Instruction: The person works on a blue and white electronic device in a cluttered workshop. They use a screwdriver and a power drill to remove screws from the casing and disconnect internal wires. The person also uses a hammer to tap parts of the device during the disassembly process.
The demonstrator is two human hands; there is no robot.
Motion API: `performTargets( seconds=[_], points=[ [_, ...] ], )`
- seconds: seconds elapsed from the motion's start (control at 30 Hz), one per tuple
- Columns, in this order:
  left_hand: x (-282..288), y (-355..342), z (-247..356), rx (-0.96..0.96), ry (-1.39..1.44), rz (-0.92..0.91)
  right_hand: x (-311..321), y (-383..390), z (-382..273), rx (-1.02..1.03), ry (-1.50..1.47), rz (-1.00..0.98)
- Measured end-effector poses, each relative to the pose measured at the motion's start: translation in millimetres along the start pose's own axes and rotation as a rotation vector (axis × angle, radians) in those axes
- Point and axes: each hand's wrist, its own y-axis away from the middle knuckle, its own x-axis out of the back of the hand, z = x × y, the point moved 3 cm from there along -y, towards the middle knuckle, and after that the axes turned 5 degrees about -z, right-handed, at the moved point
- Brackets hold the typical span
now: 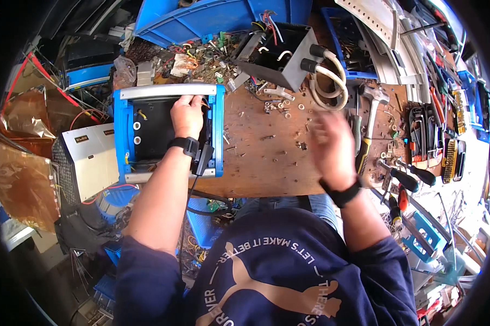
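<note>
The left hand (187, 120) reaches into the blue frame (219, 138), its fingers touching the inner edge of the far silver bar (158, 91); the tips are partly hidden, so whether they grasp the bar cannot be told. The frame lies on the bench (245, 176) around these fingers, its black panel (161, 127) below and to their left. Left of the frame, farther from the fingers, is a white casing (95, 155). Beyond the fingertips are scraps (212, 64) and a blue crate (223, 26). The right hand (333, 144) is motion-blurred; its fingers look loosely bent, but whether they hold anything cannot be told. Beyond those fingers are looped cables (344, 89) and a black box (272, 75); to their right, a hammer (371, 124).
</note>
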Motion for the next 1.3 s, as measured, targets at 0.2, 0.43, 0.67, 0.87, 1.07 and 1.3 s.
performTargets(
  seconds=[0.2, 0.43, 0.67, 0.87, 1.07, 1.3],
  points=[
    [3, -5, -6, -0.086, 0.023, -0.008, -104, -83, -103, 0.248, -0.072, -0.283],
    [7, -4, 1, -0.134, -0.059, -0.075, -157, -135, -102, 0.335, -0.006, -0.429],
    [9, 0, 14, -0.177, -0.159, -0.042, -177, -143, -79, 0.051, 0.038, -0.693],
    [10, 1, 12, -0.190, -0.269, -0.031, -180, -158, -67, 0.059, -0.039, -0.811],
    [13, 5, 21, -0.238, -0.267, 0.005, -175, -159, -72, 0.038, -0.017, -0.852],
    [13, 4, 23, -0.231, -0.301, 0.008, -177, -158, -67, 0.046, -0.061, -0.806]
  ],
)
